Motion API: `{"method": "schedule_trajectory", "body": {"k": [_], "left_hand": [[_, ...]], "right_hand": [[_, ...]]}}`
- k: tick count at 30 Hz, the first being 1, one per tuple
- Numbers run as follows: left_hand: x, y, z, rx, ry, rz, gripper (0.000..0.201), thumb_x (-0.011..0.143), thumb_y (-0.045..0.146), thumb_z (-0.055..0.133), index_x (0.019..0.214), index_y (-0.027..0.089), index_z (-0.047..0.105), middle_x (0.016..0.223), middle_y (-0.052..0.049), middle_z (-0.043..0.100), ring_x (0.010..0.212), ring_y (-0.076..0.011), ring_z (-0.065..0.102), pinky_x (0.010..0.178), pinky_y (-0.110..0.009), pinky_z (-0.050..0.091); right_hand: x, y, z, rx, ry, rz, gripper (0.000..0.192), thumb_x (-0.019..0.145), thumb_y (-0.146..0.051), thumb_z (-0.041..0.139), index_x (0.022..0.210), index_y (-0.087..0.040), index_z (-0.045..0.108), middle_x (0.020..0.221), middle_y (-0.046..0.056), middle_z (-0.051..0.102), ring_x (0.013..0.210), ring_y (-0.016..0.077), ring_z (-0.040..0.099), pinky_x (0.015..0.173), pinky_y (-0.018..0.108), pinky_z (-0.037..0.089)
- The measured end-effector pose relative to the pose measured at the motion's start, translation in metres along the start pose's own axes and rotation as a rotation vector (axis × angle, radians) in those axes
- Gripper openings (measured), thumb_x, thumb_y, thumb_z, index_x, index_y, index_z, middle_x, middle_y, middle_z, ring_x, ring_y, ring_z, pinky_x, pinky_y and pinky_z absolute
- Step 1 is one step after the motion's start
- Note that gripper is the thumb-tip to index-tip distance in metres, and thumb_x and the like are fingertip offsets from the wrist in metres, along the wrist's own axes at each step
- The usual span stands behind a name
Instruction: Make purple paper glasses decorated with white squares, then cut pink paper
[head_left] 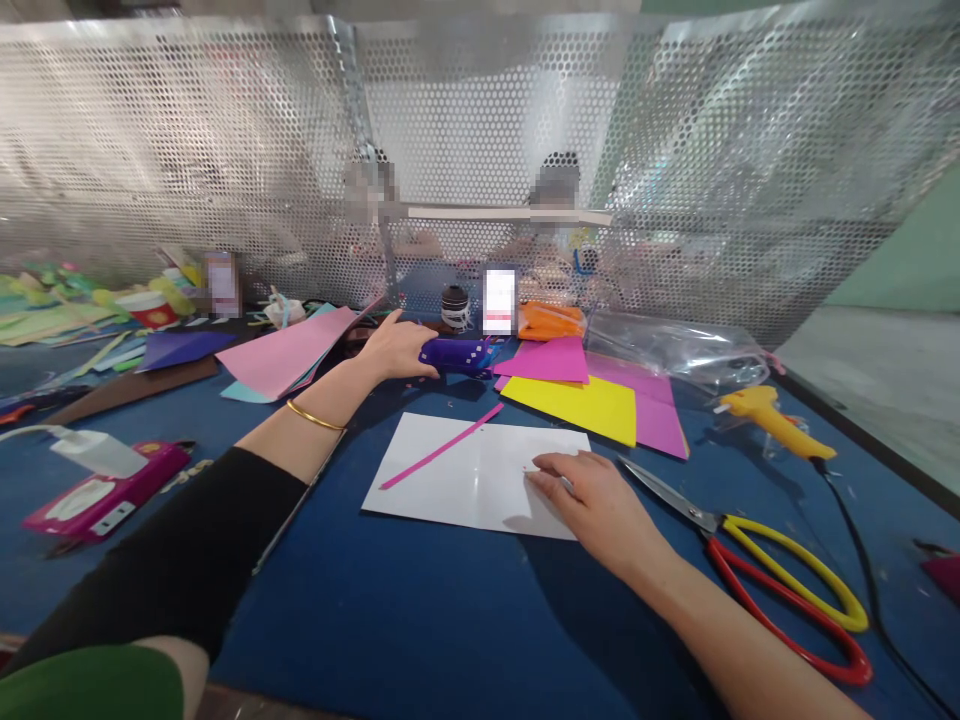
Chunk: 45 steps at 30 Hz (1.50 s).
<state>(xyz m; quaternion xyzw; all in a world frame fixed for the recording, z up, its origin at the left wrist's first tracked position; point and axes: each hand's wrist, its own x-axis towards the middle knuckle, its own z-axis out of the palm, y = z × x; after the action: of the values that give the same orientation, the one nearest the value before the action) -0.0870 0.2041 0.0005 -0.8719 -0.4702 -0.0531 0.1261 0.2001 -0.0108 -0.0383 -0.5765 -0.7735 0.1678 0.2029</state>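
My left hand (397, 345) reaches to the back of the table, its fingers and thumb around the left end of a shiny purple-blue patterned packet (459, 355). Closer to me, a white sheet of paper (442, 500) lies flat with a thin magenta paper strip (442, 446) slanting across its left half. My right hand (589, 495) rests on the sheet's right part, thumb and fingertips drawn together; what is between them, if anything, is hidden. To its right lie large scissors (709, 522) with one yellow and one red handle, blades slightly apart.
Yellow paper (577, 408) and magenta paper (547, 360) lie behind the sheet. A yellow glue gun (780, 420) trails a black cord at right. Pink paper (289, 350) and a magenta power strip (112, 490) are at left. A perforated metal screen (480, 120) stands behind.
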Motion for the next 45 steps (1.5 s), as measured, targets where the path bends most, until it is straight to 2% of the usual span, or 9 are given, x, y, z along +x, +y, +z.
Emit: {"method": "schedule_trajectory", "body": {"k": [2, 4, 7, 12, 16, 22, 35, 41, 45], "left_hand": [[0.0, -0.003, -0.001, 0.011, -0.013, -0.015, 0.052, 0.083, 0.049, 0.068, 0.126, 0.02, 0.06, 0.127, -0.011, 0.065, 0.119, -0.031, 0.057, 0.108, -0.058, 0.033], [0.001, -0.006, -0.003, 0.015, -0.013, -0.026, 0.041, 0.091, 0.04, 0.062, 0.125, 0.018, 0.059, 0.128, -0.011, 0.061, 0.114, -0.0279, 0.059, 0.098, -0.053, 0.046], [0.002, -0.012, -0.008, 0.021, 0.003, -0.039, 0.035, 0.093, 0.036, 0.06, 0.124, 0.019, 0.058, 0.127, -0.01, 0.06, 0.107, -0.0251, 0.062, 0.089, -0.047, 0.054], [0.006, -0.013, -0.01, 0.035, 0.024, 0.006, 0.034, 0.093, 0.035, 0.06, 0.123, 0.019, 0.059, 0.126, -0.01, 0.06, 0.106, -0.0245, 0.062, 0.089, -0.046, 0.054], [0.009, -0.004, -0.006, 0.052, 0.054, 0.046, 0.034, 0.093, 0.034, 0.06, 0.124, 0.019, 0.058, 0.13, -0.011, 0.059, 0.11, -0.0253, 0.061, 0.091, -0.048, 0.053], [0.015, 0.01, 0.001, 0.013, 0.019, 0.107, 0.035, 0.093, 0.034, 0.061, 0.123, 0.018, 0.058, 0.125, -0.01, 0.061, 0.106, -0.0246, 0.063, 0.088, -0.047, 0.054], [0.016, 0.008, -0.009, -0.16, -0.025, -0.043, 0.033, 0.093, 0.035, 0.06, 0.122, 0.019, 0.06, 0.125, -0.009, 0.061, 0.105, -0.0244, 0.063, 0.087, -0.045, 0.055], [0.02, 0.001, -0.018, -0.247, -0.124, -0.019, 0.034, 0.091, 0.035, 0.062, 0.12, 0.017, 0.061, 0.124, -0.008, 0.062, 0.103, -0.0255, 0.063, 0.084, -0.043, 0.055], [0.017, 0.004, -0.017, -0.24, -0.155, -0.025, 0.034, 0.092, 0.035, 0.062, 0.121, 0.017, 0.06, 0.124, -0.009, 0.062, 0.104, -0.0252, 0.063, 0.085, -0.044, 0.055]], "right_hand": [[0.0, 0.0, 0.0, -0.002, -0.004, 0.0, 0.039, 0.098, -0.044, 0.039, 0.103, -0.023, 0.072, 0.112, 0.009, 0.074, 0.102, 0.0272, 0.067, 0.105, 0.052, 0.038], [0.0, 0.0, 0.0, -0.005, -0.008, 0.0, 0.039, 0.099, -0.043, 0.039, 0.103, -0.023, 0.072, 0.114, 0.009, 0.074, 0.104, 0.0276, 0.067, 0.106, 0.052, 0.037], [0.001, -0.001, 0.0, -0.007, -0.017, 0.002, 0.039, 0.099, -0.043, 0.039, 0.101, -0.023, 0.072, 0.113, 0.009, 0.074, 0.106, 0.0284, 0.066, 0.106, 0.053, 0.037], [0.001, -0.002, 0.001, -0.004, -0.023, 0.003, 0.035, 0.099, -0.041, 0.041, 0.104, -0.022, 0.071, 0.112, 0.008, 0.074, 0.107, 0.0271, 0.066, 0.109, 0.054, 0.034], [0.0, -0.003, 0.001, 0.002, -0.027, 0.001, 0.033, 0.099, -0.039, 0.043, 0.104, -0.021, 0.07, 0.112, 0.008, 0.074, 0.108, 0.0268, 0.066, 0.109, 0.054, 0.034], [-0.001, -0.004, 0.001, 0.007, -0.025, -0.008, 0.031, 0.099, -0.037, 0.044, 0.102, -0.021, 0.07, 0.112, 0.007, 0.074, 0.108, 0.0252, 0.066, 0.109, 0.054, 0.033], [-0.001, -0.004, 0.002, 0.0, 0.002, -0.006, 0.018, 0.094, -0.029, 0.053, 0.099, -0.022, 0.069, 0.099, 0.004, 0.076, 0.098, 0.0233, 0.067, 0.106, 0.051, 0.036], [0.001, -0.004, 0.002, -0.013, 0.005, -0.002, 0.018, 0.093, -0.028, 0.053, 0.1, -0.022, 0.069, 0.099, 0.004, 0.075, 0.097, 0.0239, 0.066, 0.104, 0.05, 0.037], [0.001, -0.004, 0.002, -0.023, -0.004, 0.003, 0.017, 0.092, -0.026, 0.055, 0.101, -0.02, 0.068, 0.098, 0.004, 0.075, 0.097, 0.0237, 0.065, 0.104, 0.049, 0.036]]}}
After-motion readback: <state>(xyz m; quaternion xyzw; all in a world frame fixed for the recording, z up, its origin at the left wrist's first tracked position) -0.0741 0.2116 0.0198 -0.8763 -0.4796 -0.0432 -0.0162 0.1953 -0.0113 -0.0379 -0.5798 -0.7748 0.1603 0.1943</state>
